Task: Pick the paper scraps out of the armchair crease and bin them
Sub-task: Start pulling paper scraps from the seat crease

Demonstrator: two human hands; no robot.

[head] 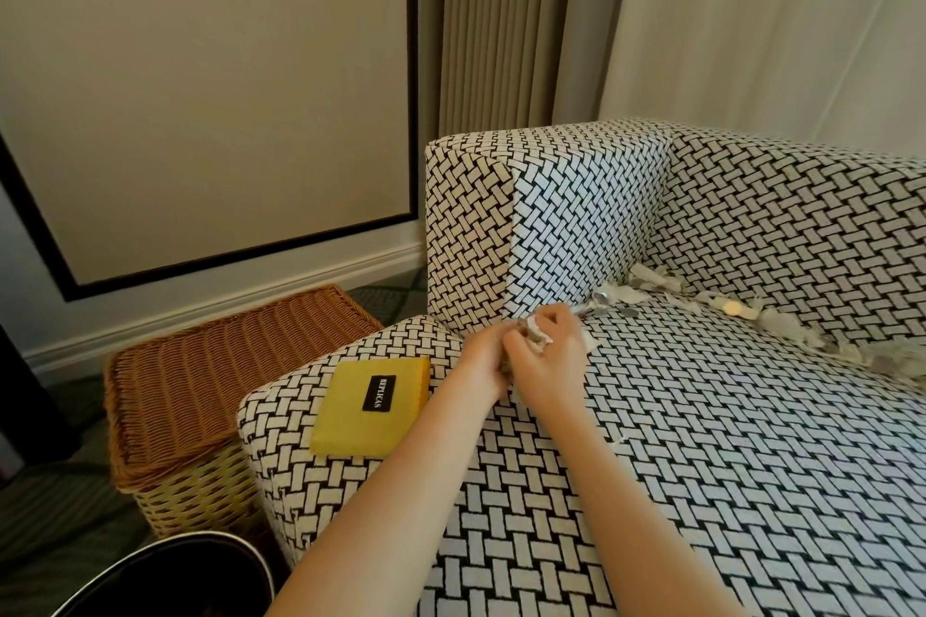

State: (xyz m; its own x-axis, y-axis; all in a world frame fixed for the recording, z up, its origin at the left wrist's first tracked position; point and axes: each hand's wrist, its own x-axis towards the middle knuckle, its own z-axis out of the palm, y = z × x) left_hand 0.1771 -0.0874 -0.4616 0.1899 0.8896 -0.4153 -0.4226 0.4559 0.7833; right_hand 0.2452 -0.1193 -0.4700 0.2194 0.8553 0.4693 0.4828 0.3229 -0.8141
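Armchair [751, 466]: black-and-white woven cover, filling the view from 3 to 6 o'clock.
Crease [696, 298]: runs along the foot of the backrest, from near the corner of the arm block out towards 3 o'clock.
Paper scraps [781, 321]: a ragged line of pale torn pieces lies along the crease. A few more sit at the corner at 1 o'clock from the hands.
Left hand [482, 358]: just left of the view's centre, against the front of the arm block. It is closed round a small wad of scraps, with the fingers largely hidden behind the other hand.
Right hand [548, 358]: touching the left hand, fingers curled, pinching the top of the same wad. White paper shows above the knuckles.
Bin [175, 581]: dark, round and pale-rimmed, on the floor at 7 o'clock, well apart from the hands. Its contents cannot be made out.
Yellow pouch [371, 408]: flat on the seat at 8 o'clock from the hands, with a black label.
Wicker basket [225, 396]: lidded, on the floor at 9 o'clock, beside the armchair.
Curtain [506, 20]: hangs behind the armchair at 12 o'clock.
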